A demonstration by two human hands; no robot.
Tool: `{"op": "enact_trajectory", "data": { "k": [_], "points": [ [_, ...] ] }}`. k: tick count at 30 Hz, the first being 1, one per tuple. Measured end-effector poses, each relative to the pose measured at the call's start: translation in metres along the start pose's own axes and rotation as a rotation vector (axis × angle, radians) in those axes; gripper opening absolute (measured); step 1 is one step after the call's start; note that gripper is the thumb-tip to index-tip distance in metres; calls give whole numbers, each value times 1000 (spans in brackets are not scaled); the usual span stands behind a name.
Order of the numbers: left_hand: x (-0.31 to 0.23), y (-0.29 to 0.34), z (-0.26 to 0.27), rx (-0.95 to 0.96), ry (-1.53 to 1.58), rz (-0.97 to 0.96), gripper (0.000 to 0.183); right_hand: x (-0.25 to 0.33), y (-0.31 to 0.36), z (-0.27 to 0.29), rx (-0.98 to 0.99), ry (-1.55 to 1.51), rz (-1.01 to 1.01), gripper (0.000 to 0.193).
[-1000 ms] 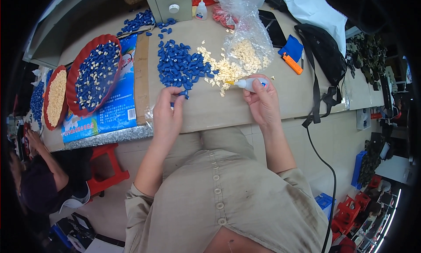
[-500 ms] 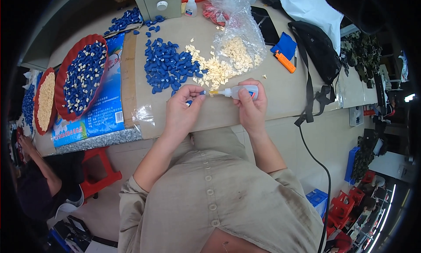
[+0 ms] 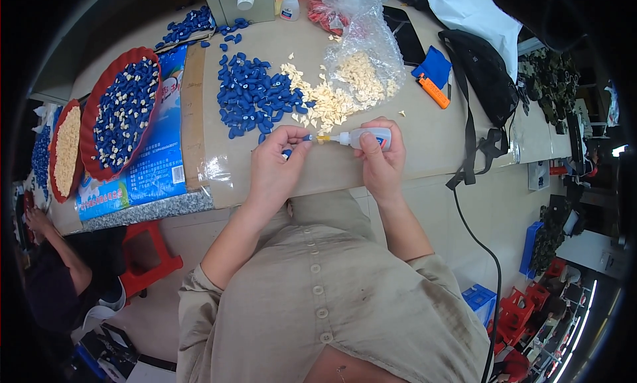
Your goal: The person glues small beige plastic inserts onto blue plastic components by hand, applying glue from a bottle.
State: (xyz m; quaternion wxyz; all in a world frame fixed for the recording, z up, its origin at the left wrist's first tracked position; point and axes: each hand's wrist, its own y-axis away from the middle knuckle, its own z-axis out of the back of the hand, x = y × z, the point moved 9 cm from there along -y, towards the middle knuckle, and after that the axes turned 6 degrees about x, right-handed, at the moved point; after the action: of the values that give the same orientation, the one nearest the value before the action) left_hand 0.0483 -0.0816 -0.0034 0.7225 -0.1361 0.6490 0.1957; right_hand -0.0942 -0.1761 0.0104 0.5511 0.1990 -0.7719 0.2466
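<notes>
A small, glossy blue bean-shaped piece with a pale end is pinched between the thumb and fingertips of the left hand, jutting out just past the grip on its right side. A second blue piece sits lower in the same hand, partly hidden by the fingers.

The right hand is closed around a translucent white plastic squeeze bottle with a narrow yellow nozzle tip, its thumb lying along the body. The bottle is tilted almost flat, the nozzle pointing left at the pinched piece's pale end; whether they touch cannot be told.

Just beyond the left hand, a loose heap of similar blue pieces lies on the tan-covered table. Beside its right edge spread small cream-coloured chips, reaching up to a crumpled clear plastic bag.

Farther left stands a red scalloped bowl of mixed blue and cream bits. Well to the right lies an orange-handled cutter.
</notes>
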Motion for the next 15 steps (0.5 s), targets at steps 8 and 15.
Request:
{"op": "enact_trajectory", "data": {
  "k": [8,15],
  "points": [
    [-2,1,1,-4,-27,-17,14,2,-1,-2,-12,16,-25,20],
    [-3,1,3,-31,-27,-48,14,2,-2,-2,-2,33,-24,19]
  ]
}}
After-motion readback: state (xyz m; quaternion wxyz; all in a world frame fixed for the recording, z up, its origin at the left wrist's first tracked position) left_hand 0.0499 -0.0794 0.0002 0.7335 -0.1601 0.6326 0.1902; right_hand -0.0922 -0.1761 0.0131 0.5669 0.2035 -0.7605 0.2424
